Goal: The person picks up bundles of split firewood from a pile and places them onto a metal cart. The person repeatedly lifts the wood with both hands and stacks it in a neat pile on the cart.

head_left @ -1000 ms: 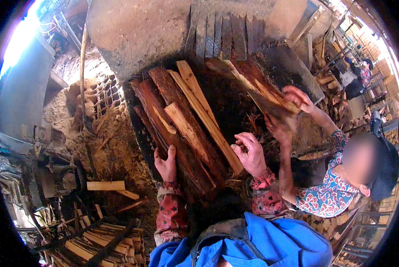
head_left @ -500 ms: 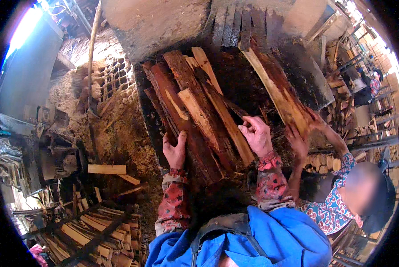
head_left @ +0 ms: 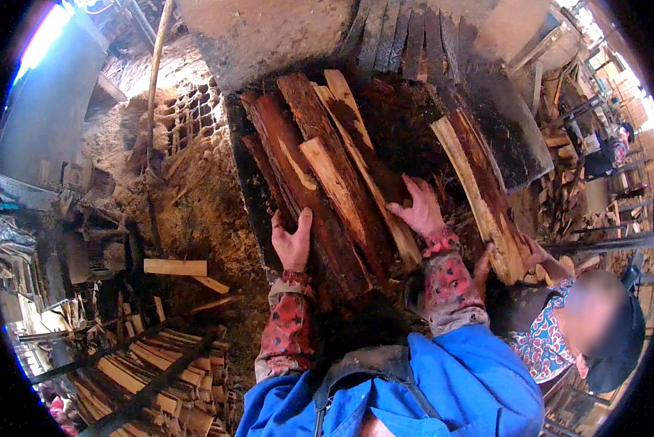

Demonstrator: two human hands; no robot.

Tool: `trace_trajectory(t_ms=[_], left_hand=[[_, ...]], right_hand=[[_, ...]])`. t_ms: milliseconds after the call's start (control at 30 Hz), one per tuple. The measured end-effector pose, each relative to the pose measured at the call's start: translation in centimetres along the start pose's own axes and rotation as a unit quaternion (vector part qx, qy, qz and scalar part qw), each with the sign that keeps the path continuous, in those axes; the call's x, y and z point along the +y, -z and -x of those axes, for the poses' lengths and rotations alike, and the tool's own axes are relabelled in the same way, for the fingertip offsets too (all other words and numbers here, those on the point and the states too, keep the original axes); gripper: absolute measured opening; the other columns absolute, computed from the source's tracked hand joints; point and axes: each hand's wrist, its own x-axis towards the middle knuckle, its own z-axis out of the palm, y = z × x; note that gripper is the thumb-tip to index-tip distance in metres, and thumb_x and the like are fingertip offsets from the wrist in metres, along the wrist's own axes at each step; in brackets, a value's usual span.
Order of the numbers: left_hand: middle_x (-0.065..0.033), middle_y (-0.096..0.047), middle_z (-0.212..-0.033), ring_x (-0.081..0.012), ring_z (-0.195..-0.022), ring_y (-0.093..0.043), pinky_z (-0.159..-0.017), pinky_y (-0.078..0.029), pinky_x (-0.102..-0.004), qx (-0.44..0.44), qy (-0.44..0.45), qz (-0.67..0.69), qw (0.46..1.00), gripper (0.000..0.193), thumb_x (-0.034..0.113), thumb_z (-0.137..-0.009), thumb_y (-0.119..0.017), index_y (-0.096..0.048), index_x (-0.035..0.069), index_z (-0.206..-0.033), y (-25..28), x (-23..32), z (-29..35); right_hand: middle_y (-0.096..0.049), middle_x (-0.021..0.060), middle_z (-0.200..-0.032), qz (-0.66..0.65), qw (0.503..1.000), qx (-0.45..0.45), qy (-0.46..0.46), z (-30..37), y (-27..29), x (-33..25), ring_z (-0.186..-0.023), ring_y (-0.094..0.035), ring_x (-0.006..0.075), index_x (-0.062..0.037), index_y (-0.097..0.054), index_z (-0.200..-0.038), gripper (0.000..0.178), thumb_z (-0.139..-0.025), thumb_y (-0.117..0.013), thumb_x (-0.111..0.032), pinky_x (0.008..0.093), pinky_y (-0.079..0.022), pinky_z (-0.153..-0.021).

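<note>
Several bark-edged wood slabs [head_left: 330, 182] lie side by side on a dark metal surface, running away from me. At their left edge is my left hand [head_left: 292, 242], its thumb and fingers apart, touching the outermost slab. On the right side, my right hand [head_left: 420, 209] rests with spread fingers against a long, pale-edged slab [head_left: 381, 197]. A shorter pale piece [head_left: 332, 178] lies on top of the others. Neither hand is wrapped round a slab. Some fingertips are hidden by the wood.
At the right a co-worker [head_left: 553, 320] holds a long slab [head_left: 480, 197] with both hands. Dark upright strips [head_left: 414, 44] stand beyond the surface. Cut wood [head_left: 152, 371] is stacked at lower left; a long pole [head_left: 154, 95] leans by a rough earthen wall [head_left: 188, 146].
My right hand has let go of a thin dark strip and its fingers have spread. The co-worker's slab has come nearer and to the right. My left hand has barely moved.
</note>
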Motion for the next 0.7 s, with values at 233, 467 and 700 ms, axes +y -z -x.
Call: trace_trajectory(t_ms=[233,467,700], left_hand=[[-0.0114,-0.061,-0.113,-0.0186,-0.1,-0.056,-0.09,-0.045,-0.0314,0.034,-0.027,-0.063,0.997,0.059,0.028,-0.083,-0.076,-0.05,-0.007,-0.122,-0.1,0.3,0.3],[-0.0162,-0.058,-0.118,-0.0246,-0.105,-0.054,-0.091,-0.044,-0.037,0.029,-0.023,-0.136,0.99,0.066,0.037,-0.085,-0.073,-0.049,-0.011,-0.124,-1.4,1.0,0.3],[-0.014,-0.055,-0.123,-0.0202,-0.11,-0.05,-0.094,-0.042,-0.0343,0.024,-0.004,-0.105,0.994,0.063,0.032,-0.084,-0.075,-0.049,-0.011,-0.123,-1.6,0.6,-0.2]], right_hand=[[-0.056,0.0251,-0.115,-0.121,0.99,0.057,0.034,2.3,2.1,-4.2,-0.106,-0.055,0.039,0.0017,-0.053,-0.126,0.075,-0.072,-0.077,-0.045,0.0442,-0.046,-0.092],[-0.051,0.0205,-0.123,-0.049,0.995,0.046,0.078,7.1,0.3,-7.5,-0.116,-0.049,0.037,0.0048,-0.057,-0.119,0.064,-0.074,-0.079,-0.036,0.0424,-0.043,-0.098],[-0.052,0.019,-0.122,-0.12,0.986,0.09,0.077,7.2,1.7,-6.3,-0.113,-0.053,0.0339,0.0039,-0.06,-0.116,0.049,-0.077,-0.078,-0.022,0.0393,-0.047,-0.093]])
